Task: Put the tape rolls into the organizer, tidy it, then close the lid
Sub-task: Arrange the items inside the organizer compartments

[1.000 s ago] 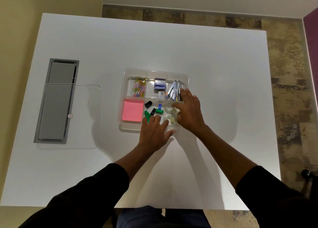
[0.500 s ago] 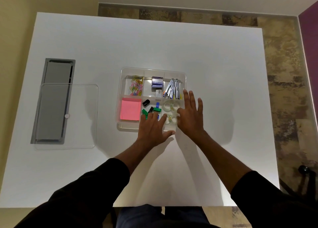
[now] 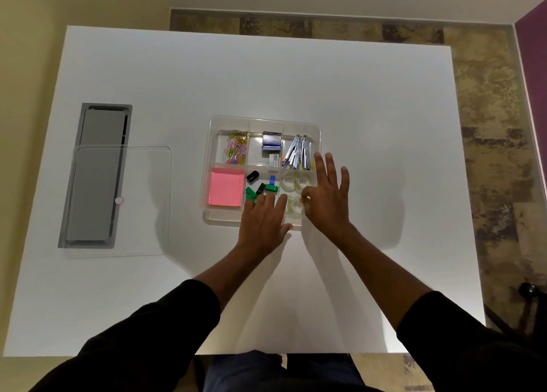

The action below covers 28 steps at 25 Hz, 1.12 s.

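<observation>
Since a moment ago my right hand (image 3: 327, 198) has slid back off the far right box of the organizer (image 3: 217, 218), so now I can see the tape rolls (image 3: 294, 193) that it was hiding. My left hand (image 3: 264, 218) has hardly moved. The clear organizer sits in the middle of the white table (image 3: 370, 110), with its long side running left to right. The tape rolls lie flat in the near right box, holes facing up, two at the far side and at least one nearer to me. My right hand is spread wide with its fingers pointing away from me, resting over the right edge of the organizer, and its thumb touches the near roll. It grips nothing. My left hand is flat and open too, lying over the near edge, with its fingertips by the green clips (image 3: 251, 193) in the near middle box. It holds nothing either. I also see a pink note pad (image 3: 225, 191) in the near left box, coloured paper clips (image 3: 236, 151) in the far left box, a purple staple box (image 3: 271, 140) in the far middle and silver clips (image 3: 299, 154) in the far right. The clear lid (image 3: 142, 202) lies flat on the left of the table, well apart from the organizer, partly over a grey panel (image 3: 94, 169).
</observation>
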{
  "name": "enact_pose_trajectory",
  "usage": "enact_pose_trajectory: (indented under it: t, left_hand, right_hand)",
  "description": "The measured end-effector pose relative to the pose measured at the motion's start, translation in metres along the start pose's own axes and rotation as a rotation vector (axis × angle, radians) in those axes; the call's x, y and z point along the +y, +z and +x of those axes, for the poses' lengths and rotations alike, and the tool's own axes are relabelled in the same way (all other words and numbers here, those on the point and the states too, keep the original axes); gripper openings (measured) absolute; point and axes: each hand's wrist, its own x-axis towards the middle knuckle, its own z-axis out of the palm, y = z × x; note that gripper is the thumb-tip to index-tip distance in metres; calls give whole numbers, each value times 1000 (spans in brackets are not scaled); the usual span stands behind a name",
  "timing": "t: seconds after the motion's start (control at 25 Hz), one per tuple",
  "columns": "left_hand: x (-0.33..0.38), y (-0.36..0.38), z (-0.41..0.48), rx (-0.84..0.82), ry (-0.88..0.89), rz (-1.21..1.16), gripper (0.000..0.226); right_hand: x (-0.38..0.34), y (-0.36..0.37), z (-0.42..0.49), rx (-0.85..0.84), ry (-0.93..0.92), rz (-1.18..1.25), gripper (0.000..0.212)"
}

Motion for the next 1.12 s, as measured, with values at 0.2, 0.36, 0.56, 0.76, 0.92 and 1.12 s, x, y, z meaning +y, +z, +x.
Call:
enact_pose_trajectory:
  t: [0.2, 0.36, 0.56, 0.76, 0.92, 1.12]
  left_hand:
    - [-6, -4, -8, 95, -35, -185, 86]
    - [-10, -3, -13, 51, -65, -146, 60]
    - [-15, 2, -15, 96, -48, -138, 34]
    - [-18, 6, -14, 129, -30, -153, 21]
    - [-19, 4, -11, 134, -21, -174, 22]
    - [-22, 4, -9, 120, -11, -185, 23]
  right_hand:
    - [-13, -6, 6, -27, -58, 36, 12]
    - [-24, -9, 11, -105, -134, 25, 15]
    - [-14, -15, 3, 16, 1, 101, 24]
    - [-15, -12, -8, -112, -15, -23, 14]
    - [-26, -8, -7, -129, -15, -7, 21]
    - [-30, -5, -6, -128, -4, 26, 15]
